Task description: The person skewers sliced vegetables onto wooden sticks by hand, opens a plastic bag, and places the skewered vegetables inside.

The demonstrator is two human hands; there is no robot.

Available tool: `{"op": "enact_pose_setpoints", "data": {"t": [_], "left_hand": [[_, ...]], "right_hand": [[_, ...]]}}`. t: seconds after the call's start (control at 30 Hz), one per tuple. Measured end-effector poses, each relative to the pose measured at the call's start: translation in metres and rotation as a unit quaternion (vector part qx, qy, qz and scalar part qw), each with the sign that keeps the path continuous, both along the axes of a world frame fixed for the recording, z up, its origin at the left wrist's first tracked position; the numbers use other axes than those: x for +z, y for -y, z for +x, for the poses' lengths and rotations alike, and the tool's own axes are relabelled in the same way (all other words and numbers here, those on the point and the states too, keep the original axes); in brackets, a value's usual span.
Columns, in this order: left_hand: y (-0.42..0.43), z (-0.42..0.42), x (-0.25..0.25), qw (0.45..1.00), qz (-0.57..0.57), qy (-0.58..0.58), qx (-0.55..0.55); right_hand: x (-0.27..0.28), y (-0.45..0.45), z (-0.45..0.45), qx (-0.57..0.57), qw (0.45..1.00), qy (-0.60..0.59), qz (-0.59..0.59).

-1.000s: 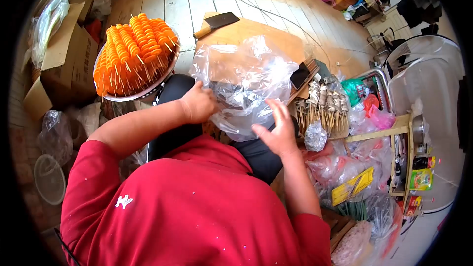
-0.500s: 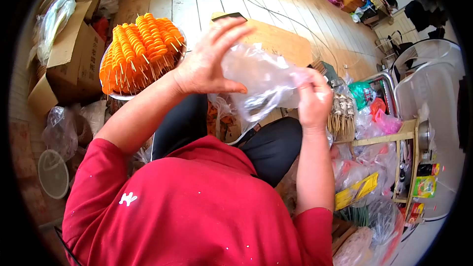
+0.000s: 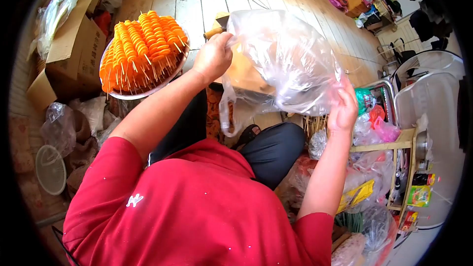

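Note:
A clear plastic bag (image 3: 290, 59) is spread and puffed out between my hands, above the wooden board (image 3: 244, 71). My left hand (image 3: 214, 58) is closed on the bag's left edge. On the other side, my right hand (image 3: 343, 110) pinches the bag's right end. One loose part of the bag hangs down over my knees. To the left of my left hand, a round tray (image 3: 143, 96) holds a heap of orange spiral-cut pieces on sticks (image 3: 140, 51). Much of the board and the skewers behind the bag are hidden.
Open cardboard box (image 3: 74, 54) at the left, with a round lid (image 3: 50, 170) below it. A cleaver's handle (image 3: 214, 33) shows past my left hand. On the right are a wooden rack (image 3: 384, 145), plastic bags and a large clear tub (image 3: 428, 93).
My left hand went from spread open to closed on the bag's edge. My right hand moved right, and the bag is now stretched wide and raised over the board.

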State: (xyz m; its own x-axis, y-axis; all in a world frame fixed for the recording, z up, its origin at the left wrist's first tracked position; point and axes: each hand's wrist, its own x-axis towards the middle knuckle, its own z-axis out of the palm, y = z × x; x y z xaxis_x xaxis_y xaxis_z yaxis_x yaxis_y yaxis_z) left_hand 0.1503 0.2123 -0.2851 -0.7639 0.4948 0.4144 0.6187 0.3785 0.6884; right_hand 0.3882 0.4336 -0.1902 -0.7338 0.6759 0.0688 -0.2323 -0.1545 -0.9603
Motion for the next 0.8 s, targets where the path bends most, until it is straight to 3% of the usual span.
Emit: {"op": "enact_pose_setpoints", "data": {"t": [0.1, 0.13, 0.2, 0.23, 0.3, 0.33, 0.4, 0.43, 0.53, 0.6, 0.67, 0.7, 0.77, 0.8], "left_hand": [[-0.007, 0.007, 0.042, 0.998, 0.036, -0.027, -0.042], [-0.01, 0.008, 0.051, 0.995, 0.042, -0.044, -0.078], [-0.017, 0.013, 0.068, 0.99, 0.049, -0.067, -0.112], [-0.02, 0.017, 0.077, 0.983, 0.062, -0.08, -0.15], [-0.02, 0.023, 0.094, 0.971, 0.081, -0.098, -0.204], [-0.016, 0.025, 0.102, 0.97, 0.082, -0.099, -0.204], [-0.007, 0.024, 0.114, 0.974, -0.011, -0.139, -0.177], [-0.006, 0.02, 0.106, 0.972, -0.062, -0.191, -0.121], [0.004, -0.008, 0.09, 0.965, -0.203, -0.163, 0.001], [0.008, -0.031, 0.075, 0.968, -0.204, -0.145, 0.019], [0.006, -0.049, 0.07, 0.985, -0.153, -0.059, 0.059], [0.002, -0.061, 0.071, 0.988, -0.083, 0.119, 0.05], [-0.003, -0.084, 0.083, 0.894, 0.131, 0.428, 0.005], [-0.003, -0.09, 0.094, 0.796, 0.265, 0.544, -0.002]], "right_hand": [[0.031, 0.03, -0.001, -0.091, 0.932, 0.046, 0.347], [0.042, 0.046, -0.008, -0.093, 0.933, 0.048, 0.345], [0.053, 0.071, -0.026, -0.12, 0.783, 0.119, 0.599], [0.051, 0.072, -0.035, -0.123, 0.782, 0.12, 0.598], [0.043, 0.066, -0.055, -0.203, 0.645, 0.227, 0.701], [0.037, 0.056, -0.057, -0.204, 0.645, 0.226, 0.701], [0.029, 0.03, -0.054, -0.183, 0.65, 0.336, 0.656], [0.031, 0.019, -0.048, -0.183, 0.651, 0.335, 0.656], [0.043, -0.003, -0.029, -0.178, 0.611, 0.314, 0.704], [0.063, -0.004, -0.023, -0.18, 0.605, 0.341, 0.696], [0.074, -0.013, -0.022, -0.184, 0.599, 0.348, 0.697], [0.079, -0.022, -0.021, -0.191, 0.588, 0.363, 0.697], [0.093, -0.04, -0.02, -0.203, 0.576, 0.375, 0.697], [0.104, -0.047, -0.018, -0.224, 0.559, 0.359, 0.713]]}}
